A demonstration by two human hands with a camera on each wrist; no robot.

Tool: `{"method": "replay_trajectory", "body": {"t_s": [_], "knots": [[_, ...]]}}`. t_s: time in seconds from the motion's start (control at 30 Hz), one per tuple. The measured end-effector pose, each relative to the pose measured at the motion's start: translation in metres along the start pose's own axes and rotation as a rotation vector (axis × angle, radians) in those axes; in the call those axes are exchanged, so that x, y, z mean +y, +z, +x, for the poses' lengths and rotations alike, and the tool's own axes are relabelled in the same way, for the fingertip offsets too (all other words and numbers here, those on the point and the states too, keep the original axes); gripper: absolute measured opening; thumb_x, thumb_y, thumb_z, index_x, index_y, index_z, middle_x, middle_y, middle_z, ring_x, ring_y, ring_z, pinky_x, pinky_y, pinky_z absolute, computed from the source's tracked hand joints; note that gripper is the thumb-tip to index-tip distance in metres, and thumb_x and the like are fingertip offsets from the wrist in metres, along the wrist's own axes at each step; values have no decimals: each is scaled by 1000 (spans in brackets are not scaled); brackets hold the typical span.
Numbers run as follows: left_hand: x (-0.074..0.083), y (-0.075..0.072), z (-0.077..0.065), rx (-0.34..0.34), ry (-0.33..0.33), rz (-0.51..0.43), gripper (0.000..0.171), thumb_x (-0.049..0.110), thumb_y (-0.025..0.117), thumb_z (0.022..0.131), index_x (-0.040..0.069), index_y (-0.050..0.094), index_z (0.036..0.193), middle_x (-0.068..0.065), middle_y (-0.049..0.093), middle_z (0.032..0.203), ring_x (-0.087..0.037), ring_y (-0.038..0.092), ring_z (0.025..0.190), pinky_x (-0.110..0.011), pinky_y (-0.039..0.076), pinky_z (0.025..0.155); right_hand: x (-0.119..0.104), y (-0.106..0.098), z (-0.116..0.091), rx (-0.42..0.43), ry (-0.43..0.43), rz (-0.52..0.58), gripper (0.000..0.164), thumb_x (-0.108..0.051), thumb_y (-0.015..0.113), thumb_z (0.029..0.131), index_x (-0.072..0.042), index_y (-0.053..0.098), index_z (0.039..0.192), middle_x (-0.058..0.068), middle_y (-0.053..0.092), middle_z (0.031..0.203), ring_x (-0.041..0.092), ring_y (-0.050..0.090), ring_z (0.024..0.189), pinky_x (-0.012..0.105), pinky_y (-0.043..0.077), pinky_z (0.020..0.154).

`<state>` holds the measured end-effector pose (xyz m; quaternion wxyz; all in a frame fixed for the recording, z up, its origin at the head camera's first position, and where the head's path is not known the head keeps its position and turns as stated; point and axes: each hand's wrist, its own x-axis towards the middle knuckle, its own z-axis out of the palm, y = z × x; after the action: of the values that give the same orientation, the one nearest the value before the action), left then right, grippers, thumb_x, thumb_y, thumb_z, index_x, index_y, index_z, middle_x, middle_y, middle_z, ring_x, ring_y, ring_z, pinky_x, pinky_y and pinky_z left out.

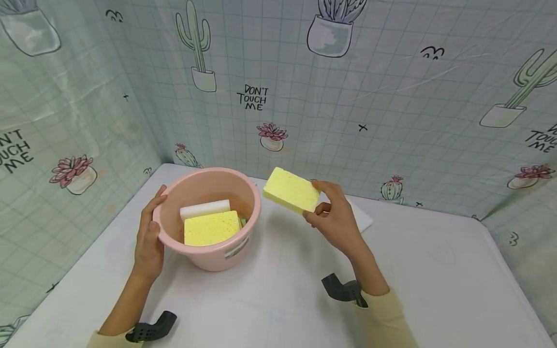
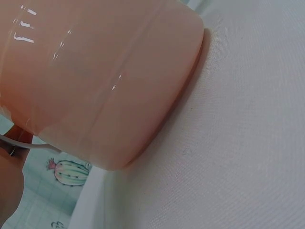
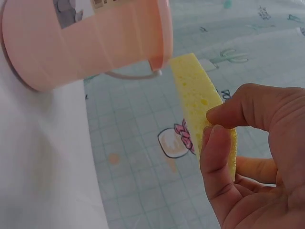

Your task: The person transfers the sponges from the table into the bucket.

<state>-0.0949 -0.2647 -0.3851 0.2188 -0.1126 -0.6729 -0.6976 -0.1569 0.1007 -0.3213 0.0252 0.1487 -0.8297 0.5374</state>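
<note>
A pink plastic bucket [image 1: 237, 249] stands on the white table at left of centre. My left hand [image 1: 150, 237] grips its left rim, fingers at the edge; in the left wrist view part of that hand [image 2: 9, 191] shows beside the bucket's handle [image 2: 28, 144]. Inside lie a yellow sponge [image 1: 211, 229] and a white block [image 1: 205, 209], with a bit of green at the sponge's right side. To the right of the bucket, my right hand [image 1: 335, 217] pinches another yellow sponge [image 1: 290, 190] by its right end, raised above the table. Its porous face [image 3: 193, 90] shows in the right wrist view.
A flat white piece [image 1: 361, 218] lies on the table [image 1: 435, 270] behind my right hand. A printed cactus curtain [image 1: 296, 96] hangs behind the table and along its sides. Black wrist mounts [image 1: 152, 328] sit on both forearms.
</note>
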Motion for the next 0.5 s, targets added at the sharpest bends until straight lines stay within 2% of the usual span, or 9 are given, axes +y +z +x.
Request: {"method": "replay_trajectory", "body": {"t_s": [0.27,0.5], "knots": [[-2,-2,0,-3,21,-11,53,32,43,96,9,37,144,-5,20,157,-25,20,142,-21,33,104,-5,6,2,3,-26,-24,70,0,73,79,-4,43,141,11,36,141,22,56,72,26,54,59],[-2,-2,0,-6,19,-10,53,32,43,96,9,36,144,-4,20,157,-24,20,142,-21,33,104,-12,7,1,2,-39,-1,70,0,72,78,-7,43,141,8,37,140,23,57,71,27,55,59]]}}
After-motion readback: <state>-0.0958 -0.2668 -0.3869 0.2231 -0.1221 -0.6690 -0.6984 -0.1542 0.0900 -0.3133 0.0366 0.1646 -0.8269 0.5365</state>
